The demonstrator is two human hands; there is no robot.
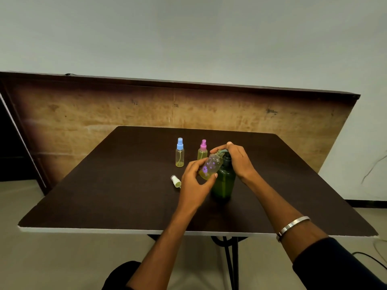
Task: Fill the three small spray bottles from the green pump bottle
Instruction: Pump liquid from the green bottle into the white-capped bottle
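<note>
blue-capped bottle (179,152) and pink-capped bottle (202,150) stand capped on the table (104,195); white cap (175,181) lies loose. our left hand (194,181) grips the flowered bottle (210,167), tilted. keep its mouth under the spout while our right hand (238,160) presses the green pump bottle (224,181).

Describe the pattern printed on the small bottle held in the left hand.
Purple flower prints on the small clear uncapped bottle, seen in the head view.
</note>
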